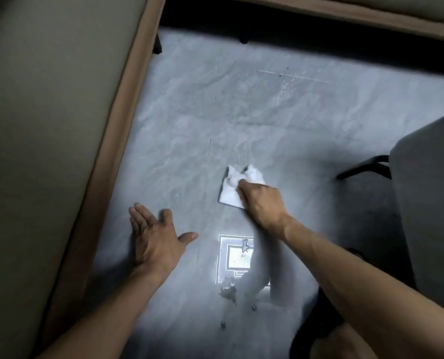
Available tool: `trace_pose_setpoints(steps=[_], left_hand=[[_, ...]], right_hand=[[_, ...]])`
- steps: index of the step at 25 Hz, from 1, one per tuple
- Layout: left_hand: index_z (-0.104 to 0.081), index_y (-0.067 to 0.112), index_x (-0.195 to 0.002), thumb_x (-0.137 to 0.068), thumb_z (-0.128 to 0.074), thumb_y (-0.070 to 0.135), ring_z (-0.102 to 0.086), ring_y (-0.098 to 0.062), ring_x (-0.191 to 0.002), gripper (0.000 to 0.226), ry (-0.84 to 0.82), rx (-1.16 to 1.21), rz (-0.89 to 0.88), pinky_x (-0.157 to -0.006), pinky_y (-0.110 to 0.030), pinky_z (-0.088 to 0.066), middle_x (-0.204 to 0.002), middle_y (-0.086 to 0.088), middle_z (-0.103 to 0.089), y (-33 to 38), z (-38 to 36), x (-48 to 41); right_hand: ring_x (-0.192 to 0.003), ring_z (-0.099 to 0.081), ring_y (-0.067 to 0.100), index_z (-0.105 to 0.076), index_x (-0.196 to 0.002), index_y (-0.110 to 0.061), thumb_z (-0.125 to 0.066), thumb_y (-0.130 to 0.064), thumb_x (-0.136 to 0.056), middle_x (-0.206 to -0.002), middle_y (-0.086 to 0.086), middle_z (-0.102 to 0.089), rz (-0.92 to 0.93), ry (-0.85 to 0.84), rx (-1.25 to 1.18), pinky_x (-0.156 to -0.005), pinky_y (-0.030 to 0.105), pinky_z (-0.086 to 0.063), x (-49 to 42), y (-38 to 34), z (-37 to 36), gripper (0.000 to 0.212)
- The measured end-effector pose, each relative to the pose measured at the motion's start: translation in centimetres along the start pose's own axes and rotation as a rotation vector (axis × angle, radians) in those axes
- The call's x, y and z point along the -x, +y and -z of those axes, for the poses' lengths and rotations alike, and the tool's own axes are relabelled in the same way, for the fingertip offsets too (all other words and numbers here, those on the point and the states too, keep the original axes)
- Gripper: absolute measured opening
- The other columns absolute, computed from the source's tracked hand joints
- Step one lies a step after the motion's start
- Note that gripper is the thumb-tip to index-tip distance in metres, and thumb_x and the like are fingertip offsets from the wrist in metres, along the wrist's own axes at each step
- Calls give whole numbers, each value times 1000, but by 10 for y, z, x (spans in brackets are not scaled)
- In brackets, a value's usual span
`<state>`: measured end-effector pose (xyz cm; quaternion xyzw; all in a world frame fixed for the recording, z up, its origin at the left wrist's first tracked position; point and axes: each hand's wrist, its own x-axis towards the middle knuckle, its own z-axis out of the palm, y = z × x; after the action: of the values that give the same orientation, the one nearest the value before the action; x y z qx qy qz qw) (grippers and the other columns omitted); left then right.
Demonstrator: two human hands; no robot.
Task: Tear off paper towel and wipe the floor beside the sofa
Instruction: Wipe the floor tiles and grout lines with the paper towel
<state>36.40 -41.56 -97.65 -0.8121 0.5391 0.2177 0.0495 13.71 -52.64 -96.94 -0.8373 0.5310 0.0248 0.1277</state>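
Observation:
A crumpled white paper towel (230, 189) lies flat on the grey marbled floor (241, 104), pressed down by my right hand (261, 200), whose fingers are bunched on its right side. My left hand (155, 235) rests palm down on the floor to the left, fingers spread, holding nothing. The sofa (47, 112), beige with a brown edge, runs along the left of the floor. A small puddle and a few droplets (228, 292) glisten on the floor close to me, below a bright square reflection.
A second sofa section with dark legs (319, 11) spans the far side. A grey table or seat with black legs (428, 193) stands at the right. My knee shows at the bottom right.

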Motion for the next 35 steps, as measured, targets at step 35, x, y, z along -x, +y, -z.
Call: trace_pose_setpoints(steps=[35], left_hand=[[-48, 13, -108, -85, -58, 26, -29, -30, -140, 28, 119, 210, -90, -111, -33, -27, -145, -20, -39, -39, -29, 104]], right_hand=[[-96, -65, 40, -55, -106, -6, -34, -9, -98, -104, 19, -68, -652, 265, 16, -79, 42, -49, 30, -40, -11, 22]])
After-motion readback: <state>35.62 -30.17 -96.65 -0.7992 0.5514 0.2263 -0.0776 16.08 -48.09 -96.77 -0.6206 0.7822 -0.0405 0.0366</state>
